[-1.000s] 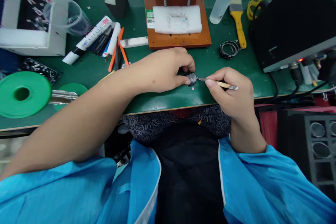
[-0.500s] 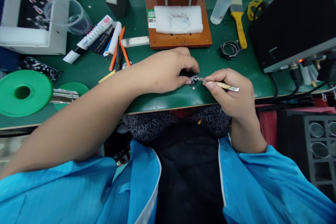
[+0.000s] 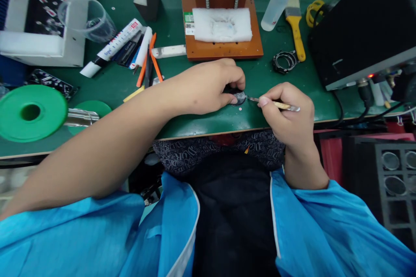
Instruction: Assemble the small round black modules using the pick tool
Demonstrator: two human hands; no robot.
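Observation:
Near the table's front edge, my left hand (image 3: 216,88) curves around a small round dark part (image 3: 239,98) with a greyish face. The thumb presses on its edge, and the fingers hide its far side. My right hand (image 3: 286,110) is closed in a pen grip on a slim tool (image 3: 282,106) with a pale yellowish handle and thin metal tip. That tip lies close beside the round part's right edge; I cannot tell if they touch. A tiny white-and-red piece (image 3: 240,109) rests on the green table just below the part.
A brown press (image 3: 224,49) with a white foam pad stands behind my hands. To the right are a black ring-shaped case (image 3: 284,61), a yellow brush (image 3: 296,34), a squeeze bottle (image 3: 276,6) and a black device (image 3: 357,30). Markers (image 3: 118,39) and a green spool (image 3: 48,112) lie left.
My right hand has drawn the tool slightly right, its tip moving off the round part's face to beside its edge. My left hand stays in place on the part.

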